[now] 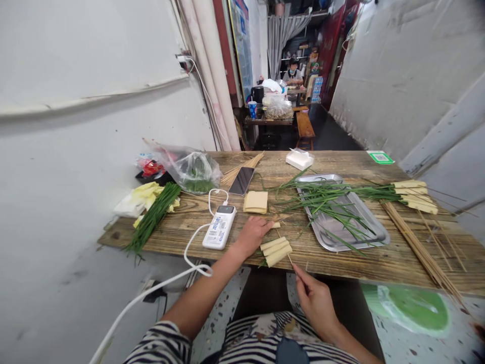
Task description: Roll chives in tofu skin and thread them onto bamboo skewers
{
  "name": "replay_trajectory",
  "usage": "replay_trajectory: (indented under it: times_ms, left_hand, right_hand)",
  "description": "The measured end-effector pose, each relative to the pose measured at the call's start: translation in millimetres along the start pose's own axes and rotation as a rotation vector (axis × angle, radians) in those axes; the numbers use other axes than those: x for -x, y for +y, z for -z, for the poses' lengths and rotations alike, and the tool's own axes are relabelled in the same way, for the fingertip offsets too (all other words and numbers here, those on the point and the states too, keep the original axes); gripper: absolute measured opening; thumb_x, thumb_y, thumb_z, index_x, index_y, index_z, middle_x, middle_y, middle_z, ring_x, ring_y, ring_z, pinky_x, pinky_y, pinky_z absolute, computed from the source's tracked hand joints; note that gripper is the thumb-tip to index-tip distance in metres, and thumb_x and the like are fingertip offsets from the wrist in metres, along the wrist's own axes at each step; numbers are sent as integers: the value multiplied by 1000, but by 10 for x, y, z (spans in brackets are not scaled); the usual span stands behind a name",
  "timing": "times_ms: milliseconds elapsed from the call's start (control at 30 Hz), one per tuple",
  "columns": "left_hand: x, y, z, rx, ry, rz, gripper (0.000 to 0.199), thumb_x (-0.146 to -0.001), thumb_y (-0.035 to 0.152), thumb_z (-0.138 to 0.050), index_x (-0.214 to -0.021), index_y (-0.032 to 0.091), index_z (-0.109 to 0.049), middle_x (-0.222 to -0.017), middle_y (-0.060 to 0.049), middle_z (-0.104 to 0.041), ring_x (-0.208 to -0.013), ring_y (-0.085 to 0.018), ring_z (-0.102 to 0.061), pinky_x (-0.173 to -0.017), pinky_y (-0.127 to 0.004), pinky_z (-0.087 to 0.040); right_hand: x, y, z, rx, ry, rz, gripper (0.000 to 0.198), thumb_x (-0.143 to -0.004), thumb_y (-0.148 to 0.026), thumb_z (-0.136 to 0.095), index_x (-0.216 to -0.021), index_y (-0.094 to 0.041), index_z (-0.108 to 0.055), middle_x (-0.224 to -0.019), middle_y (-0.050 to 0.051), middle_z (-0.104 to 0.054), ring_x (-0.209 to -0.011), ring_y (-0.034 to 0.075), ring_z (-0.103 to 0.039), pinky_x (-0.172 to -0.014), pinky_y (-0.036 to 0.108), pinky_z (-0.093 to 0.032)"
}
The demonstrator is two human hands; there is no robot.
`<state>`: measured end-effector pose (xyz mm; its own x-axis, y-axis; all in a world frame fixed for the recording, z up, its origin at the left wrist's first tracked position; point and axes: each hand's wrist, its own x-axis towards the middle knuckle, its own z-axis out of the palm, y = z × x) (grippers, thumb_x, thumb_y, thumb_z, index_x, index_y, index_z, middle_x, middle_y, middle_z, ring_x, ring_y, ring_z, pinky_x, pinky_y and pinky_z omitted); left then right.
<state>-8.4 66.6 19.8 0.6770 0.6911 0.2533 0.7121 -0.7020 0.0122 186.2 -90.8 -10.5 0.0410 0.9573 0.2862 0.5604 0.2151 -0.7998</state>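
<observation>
While the person bends over the desk (189, 232), the right hand (313, 299) pinches the near end of a skewer (290, 259) between thumb and forefinger, just past the desk's front edge. Pale rolls (276, 251) sit side by side on that skewer, lying at the front of the desk between the two hands, with bits of green showing at their left ends. Just beyond them, the left hand (253, 235) rests low over the desk, fingers drawn together at one end of a loose roll (276, 225); from where I stand, I can't tell whether they grip it or only press it down. A stack of pale sheets (255, 201) lies just behind that hand, with a phone (242, 180) behind it and a white power bank (220, 227) to its left, cables trailing. Right of the work, long chives (333, 199) sprawl across a metal tray (381, 238) and over its rim. Past the tray are more skewered rolls (416, 196), and a sheaf of bare sticks (415, 242) slants toward the front edge. At the desk's left end, a bunch of greens (155, 217) lies near a clear bag (199, 172). Farther back in the room, another person (293, 76) sits behind a table (269, 121).
</observation>
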Motion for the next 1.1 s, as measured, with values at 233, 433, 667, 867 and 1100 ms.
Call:
replay_trajectory:
  times_ms: [233, 433, 667, 867, 1100]
  left_hand:
    - [-49, -8, 29, -14, -67, 5, 29, -96, 23, -40, -115, 19, -61, -85, -7, -60, -85, -20, -51, -72, -31, -36]
    - [-64, -21, 11, -55, -60, -17, 30, -97, 24, -37, -112, 20, -62, -83, -6, -59, -82, -20, -50, -69, -31, -35]
    - [-66, -28, -10, -38, -55, -13, 29, -97, 24, -37, -112, 20, -62, -84, -6, -61, -83, -20, -50, -71, -31, -36]
    - [-71, -28, -9, -39, -65, -10, 30, -97, 23, -37, -113, 20, -62, -85, -7, -61, -84, -21, -51, -72, -31, -36]
    - [-72, -35, -14, -12, -76, -7, 27, -95, 20, -41, -113, 20, -61, -84, -7, -60, -84, -21, -51, -73, -31, -38]
  right_hand:
    - [-50, -61, -2, 30, -11, -15, 39, -87, -24, -42, -115, -12, -66, -100, 11, -72, -81, 18, -71, -75, 25, -56]
    - [-46, -101, 34, 49, -28, -26, 40, -88, -24, -41, -115, -10, -66, -99, 12, -72, -78, 17, -71, -73, 23, -56]
    - [-52, -86, 2, 54, -19, -51, 39, -87, -24, -42, -114, -13, -67, -97, 10, -73, -76, 18, -71, -71, 24, -56]
    - [-64, -98, -13, 36, -17, -52, 40, -86, -25, -42, -114, -12, -67, -93, 10, -74, -69, 17, -70, -67, 22, -55]
    - [-72, -115, 11, 60, -38, -60, 40, -86, -24, -42, -114, -15, -67, -97, 10, -73, -74, 18, -71, -74, 25, -55]
